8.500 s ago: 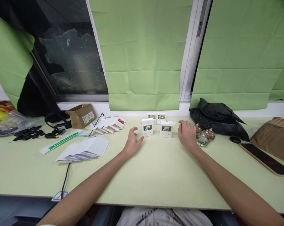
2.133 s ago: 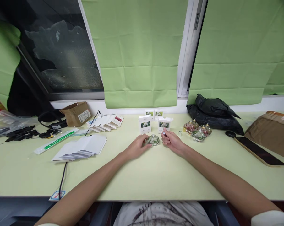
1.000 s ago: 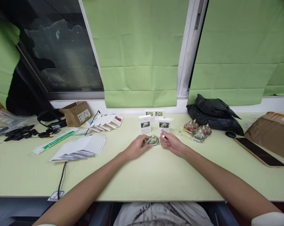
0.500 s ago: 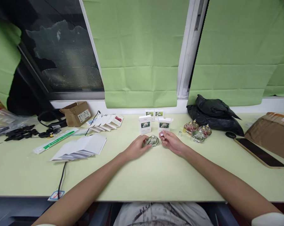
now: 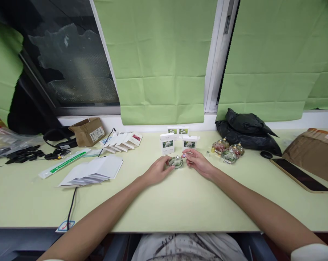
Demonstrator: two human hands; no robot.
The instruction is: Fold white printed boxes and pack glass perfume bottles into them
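**Both hands closed in on the glass bottle at mid-bench**

My left hand is curled around the small round glass bottle, fingers wrapped on its left side, holding it down on the pale green bench. My right hand sits just to the right of it, thumb and forefinger pinched on a tiny silver cap that is now right at the bottle's upper right edge. Half a second ago that pinch stood a little further right and the cap faced me; a second before that the hand was further off again. The left hand has not shifted across those frames. Much earlier both hands lay open and flat beside the boxes, with no bottle between them.

Just behind the bottle stand two white boxes with flower pictures, the right one with its flap up, and two more small boxes against the wall. To the right, near my right hand, a cluster of other glass bottles lies in front of a black plastic bag. Further right are a phone and a brown parcel. To the left lie flat folded white cartons, a fanned row of box blanks and a small cardboard box.
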